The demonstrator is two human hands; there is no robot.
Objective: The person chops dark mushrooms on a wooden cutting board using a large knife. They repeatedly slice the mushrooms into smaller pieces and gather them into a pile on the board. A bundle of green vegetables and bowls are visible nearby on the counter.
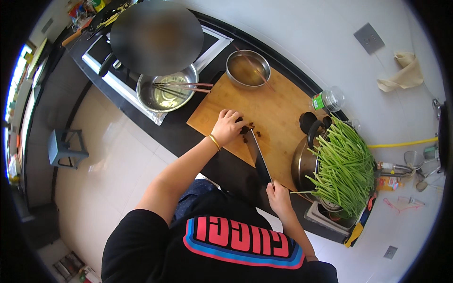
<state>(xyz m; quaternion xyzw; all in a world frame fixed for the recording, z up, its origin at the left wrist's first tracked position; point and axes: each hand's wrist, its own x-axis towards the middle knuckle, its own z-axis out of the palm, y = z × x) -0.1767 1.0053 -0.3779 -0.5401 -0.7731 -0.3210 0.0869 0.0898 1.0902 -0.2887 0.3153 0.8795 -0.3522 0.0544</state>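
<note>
My right hand (280, 197) grips the handle of a kitchen knife (259, 159), whose wide blade lies across the near edge of a wooden cutting board (288, 111). The blade's far end reaches dark chopped food pieces (245, 129) on the board. My left hand (227, 126), with a gold bracelet (214, 142) at its wrist, has its fingers curled over the dark food beside the blade. What kind of food it is cannot be made out. A few small bits lie loose around the knife tip.
A metal bowl (247, 69) of brownish liquid with chopsticks across it stands at the board's far edge. Left of the board is a metal pot (166, 106) with a whisk and chopsticks. Long green stalks (343, 169) top a pot (304, 162) at right, near a glass jar (334, 99).
</note>
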